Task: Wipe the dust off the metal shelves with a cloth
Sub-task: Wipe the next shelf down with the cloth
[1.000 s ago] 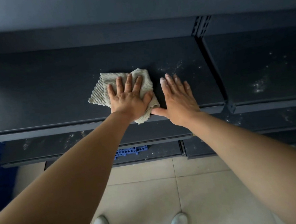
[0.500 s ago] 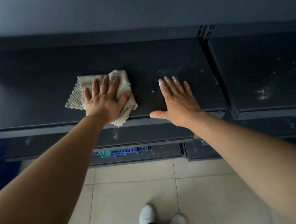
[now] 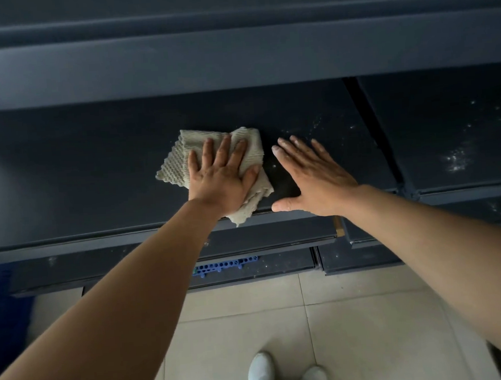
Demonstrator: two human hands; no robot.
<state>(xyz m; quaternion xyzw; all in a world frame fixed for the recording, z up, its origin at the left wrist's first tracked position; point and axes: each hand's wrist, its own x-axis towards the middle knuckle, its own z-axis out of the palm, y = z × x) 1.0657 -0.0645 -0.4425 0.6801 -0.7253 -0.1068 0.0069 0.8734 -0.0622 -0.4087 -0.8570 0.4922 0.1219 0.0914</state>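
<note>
Fingers (image 3: 211, 151) of left hand (image 3: 221, 177) straight and slightly spread, palm flat, pressing the beige waffle cloth (image 3: 182, 162) onto the dark metal shelf (image 3: 79, 172); cloth's near corner hangs over the shelf's front edge. Right hand (image 3: 313, 179) just beside it, flat on bare shelf, fingers straight and close together, thumb out along the front edge. Both forearms extended. Dust specks (image 3: 457, 157) on the adjacent shelf to the right.

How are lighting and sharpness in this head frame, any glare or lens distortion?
Head view: dim overall, faint glare patch on the dark shelf at far left; cloth, left hand and right hand sharp; wide-angle lens slightly bows the shelf edges; dust at right shows clearly.
</note>
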